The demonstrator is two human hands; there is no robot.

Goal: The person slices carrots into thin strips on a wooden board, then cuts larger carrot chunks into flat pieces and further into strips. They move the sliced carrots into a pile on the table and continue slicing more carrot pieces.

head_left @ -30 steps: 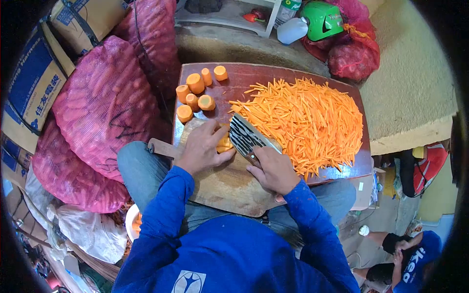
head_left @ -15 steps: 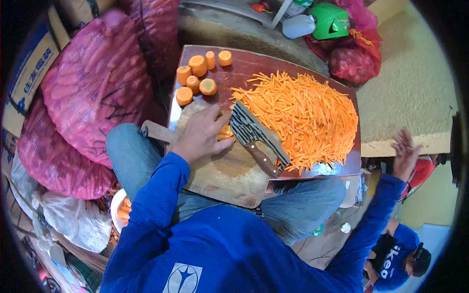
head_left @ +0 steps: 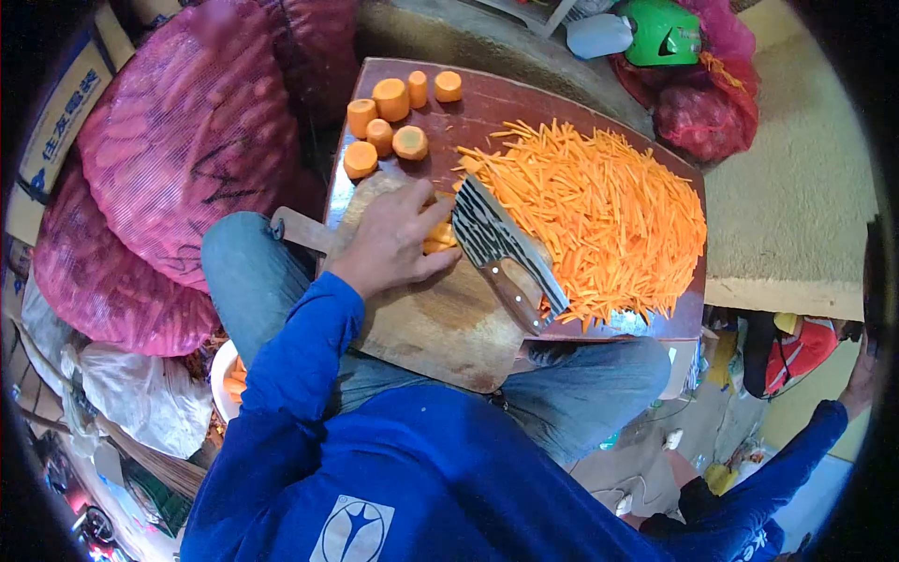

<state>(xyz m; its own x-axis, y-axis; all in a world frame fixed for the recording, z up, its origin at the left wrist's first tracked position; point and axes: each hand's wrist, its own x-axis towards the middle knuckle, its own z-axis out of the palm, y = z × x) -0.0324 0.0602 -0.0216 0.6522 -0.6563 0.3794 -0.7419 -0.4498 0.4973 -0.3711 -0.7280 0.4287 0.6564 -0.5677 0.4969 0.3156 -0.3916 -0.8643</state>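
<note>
My left hand (head_left: 398,234) presses its bent fingers around a stack of cut carrot slices (head_left: 440,239) on the wooden cutting board (head_left: 431,318). Just right of those fingers lies a cleaver (head_left: 510,253) with a dark patterned blade and a brown handle, touched by no hand. A large heap of carrot sticks (head_left: 599,225) spreads beyond it on the reddish-brown table (head_left: 496,98). Several carrot chunks (head_left: 390,98) stand at the table's far left. My right hand (head_left: 860,382) is stretched far out at the right edge of view, beside a dark object; its fingers are hard to make out.
Big pink mesh sacks (head_left: 197,140) of carrots crowd the left side. A white bucket (head_left: 225,379) with carrots sits by my left leg. A concrete ledge (head_left: 787,206) runs along the right, with a red mesh bag (head_left: 707,117) and a green container (head_left: 660,33) nearby. Another person's leg (head_left: 688,473) shows lower right.
My right hand has moved farther right, to the edge of view. The left hand stays on the carrot slices and the cleaver lies still. The view has shifted slightly, and the other person is now mostly hidden.
</note>
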